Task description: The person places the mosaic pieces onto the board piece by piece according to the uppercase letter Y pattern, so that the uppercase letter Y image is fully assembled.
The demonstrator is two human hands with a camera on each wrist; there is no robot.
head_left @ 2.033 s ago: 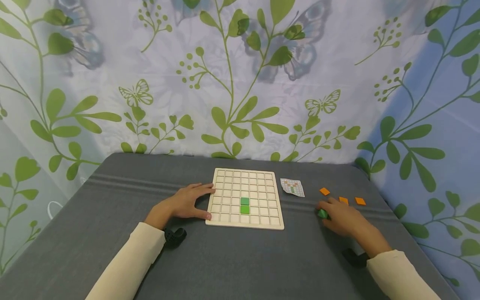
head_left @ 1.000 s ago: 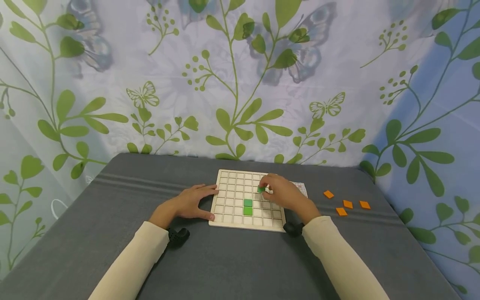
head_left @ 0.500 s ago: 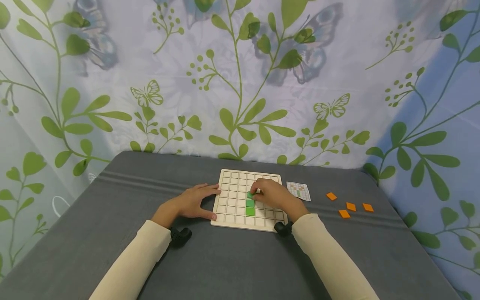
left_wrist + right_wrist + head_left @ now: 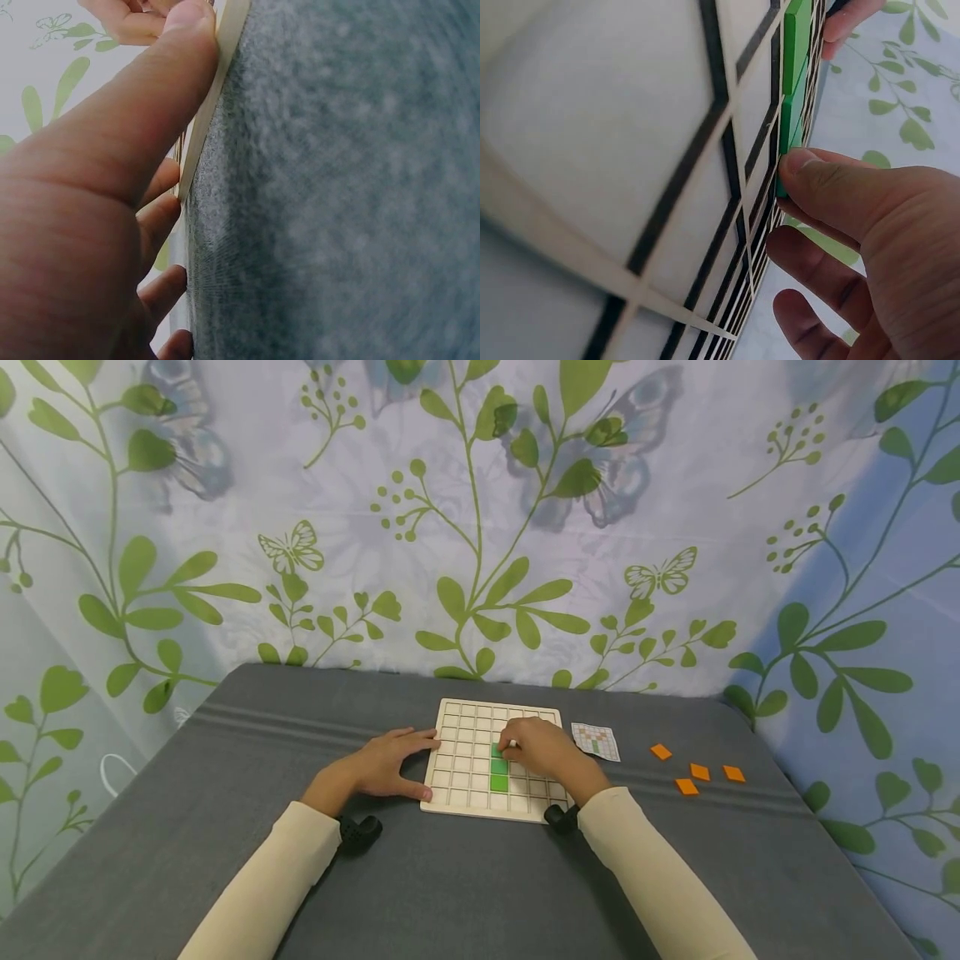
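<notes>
A pale wooden grid board (image 4: 459, 777) lies on the grey table. My left hand (image 4: 382, 766) rests at its left edge, fingers spread and the thumb near the front corner; in the left wrist view the thumb lies against the board's rim (image 4: 217, 82). Over the middle of the board, my right hand (image 4: 547, 749) pinches a green square tile (image 4: 496, 750) between thumb and finger, at a grid cell. Two more green tiles, a middle one (image 4: 498, 767) and a front one (image 4: 498, 783), sit in line below it. The right wrist view shows the pinched tile (image 4: 783, 184) mostly covered by the thumb.
To the right of the board is a small paper card (image 4: 596, 741) printed with a coloured grid. Several orange tiles, one of them here (image 4: 687, 787), lie loose farther right on the grey tabletop (image 4: 480, 885). A patterned curtain (image 4: 337, 552) hangs behind.
My right hand has picked up a green tile near the orange ones and brought it left onto the board, behind the two green tiles. The left hand has stayed at the board's edge.
</notes>
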